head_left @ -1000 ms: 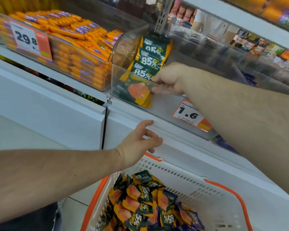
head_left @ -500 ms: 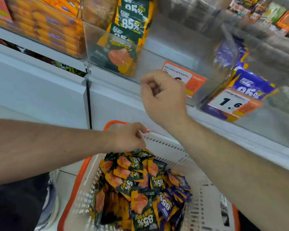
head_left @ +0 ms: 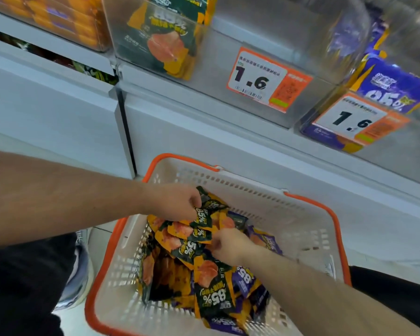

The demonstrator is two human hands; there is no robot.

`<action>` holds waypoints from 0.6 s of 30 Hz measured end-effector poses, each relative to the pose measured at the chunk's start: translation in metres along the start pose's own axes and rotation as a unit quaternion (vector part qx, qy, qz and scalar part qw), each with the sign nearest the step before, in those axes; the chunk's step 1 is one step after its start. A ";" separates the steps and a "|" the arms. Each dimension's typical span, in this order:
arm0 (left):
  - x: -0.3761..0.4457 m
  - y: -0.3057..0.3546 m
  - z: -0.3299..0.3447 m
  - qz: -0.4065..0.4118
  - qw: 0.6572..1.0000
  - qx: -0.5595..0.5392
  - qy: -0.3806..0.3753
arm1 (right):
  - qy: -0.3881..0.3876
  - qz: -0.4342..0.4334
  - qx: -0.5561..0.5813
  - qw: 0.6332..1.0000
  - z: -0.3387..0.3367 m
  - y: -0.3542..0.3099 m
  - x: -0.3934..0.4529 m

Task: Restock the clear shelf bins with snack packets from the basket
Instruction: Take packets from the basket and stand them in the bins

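Observation:
A white basket with an orange rim (head_left: 301, 238) stands low in front of the shelf, holding several green-and-orange snack packets (head_left: 214, 292) and purple ones (head_left: 245, 280). My left hand (head_left: 177, 202) is down in the pile at its far side, fingers pinching green packets. My right hand (head_left: 228, 246) is in the middle of the pile, fingers curled onto green packets. Above, a clear shelf bin (head_left: 264, 27) holds green packets (head_left: 165, 42) at its left end. A second clear bin (head_left: 349, 132) to the right holds purple packets (head_left: 393, 86).
Price tags reading 1.6 (head_left: 264, 78) hang on the bin fronts. A bin of orange packets (head_left: 66, 18) sits at the upper left. White cabinet fronts (head_left: 58, 112) run under the shelf. A shoe (head_left: 80, 275) and dark trousers show beside the basket.
My right hand left the green bin and dropped into the basket. My left hand went down from the shelf edge into the packets. The view tilted downwards.

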State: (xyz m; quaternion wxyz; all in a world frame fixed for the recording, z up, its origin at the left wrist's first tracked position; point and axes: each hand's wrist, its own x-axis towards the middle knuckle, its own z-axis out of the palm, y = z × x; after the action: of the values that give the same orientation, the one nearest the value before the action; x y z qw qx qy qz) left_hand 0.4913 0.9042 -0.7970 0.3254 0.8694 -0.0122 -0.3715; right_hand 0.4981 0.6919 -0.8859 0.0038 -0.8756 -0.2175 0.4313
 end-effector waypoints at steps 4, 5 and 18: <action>0.002 -0.002 0.000 0.000 1.000 -0.003 0.007 | -0.007 -0.036 -0.113 0.993 0.011 -0.008 -0.002; 0.002 -0.003 0.000 -0.001 1.000 -0.003 0.007 | -0.012 -0.042 -0.127 0.991 0.011 -0.008 -0.003; -0.016 -0.015 -0.015 -0.053 0.998 -0.030 0.028 | 0.050 -0.011 0.551 0.833 -0.067 0.003 -0.026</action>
State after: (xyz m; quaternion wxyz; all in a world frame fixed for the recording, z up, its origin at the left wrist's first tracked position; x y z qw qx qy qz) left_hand 0.4864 0.9287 -0.7880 0.3311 0.8689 0.0538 -0.3640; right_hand 0.5361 0.6912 -0.8247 0.5010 -0.7465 0.0470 0.4354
